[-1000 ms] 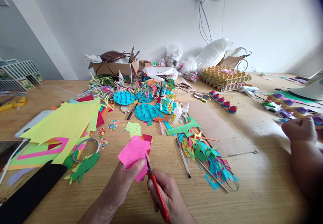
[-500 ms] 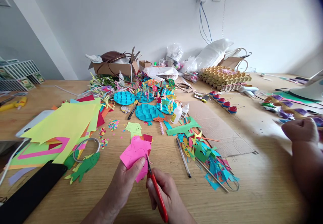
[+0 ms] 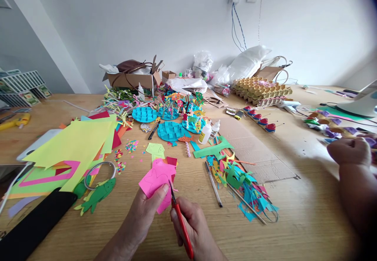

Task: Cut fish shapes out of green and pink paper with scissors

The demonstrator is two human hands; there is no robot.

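1. currently, at the bottom centre of the frame, the left hand (image 3: 143, 210) pinches a piece of pink paper (image 3: 156, 176), thumb pressed flat on top and the other fingers tucked underneath.
2. the pink paper sits just below the middle of the frame, tilted, with a drawn outline on its face.
3. beside it to the right, the right hand (image 3: 196, 221) is curled closed around the red handles of a pair of scissors (image 3: 184, 227); the dark blades point up and slightly left, at the paper's right edge near the left thumb.
4. just beyond the pink paper lie a pale green cutout (image 3: 155, 150) and a piece of dark red paper (image 3: 172, 161).
5. left of the hands, a green paper fish (image 3: 101, 194) lies next to a tape roll (image 3: 86, 180), with yellow sheets (image 3: 76, 137) spread at the left of the frame.
6. to the right, a pen (image 3: 214, 184) lies near a heap of paper scraps (image 3: 259, 200).
7. at the right edge, another person's hand (image 3: 349, 151) is bent inward; its fingertips are hard to see, so i cannot tell whether it grips anything.
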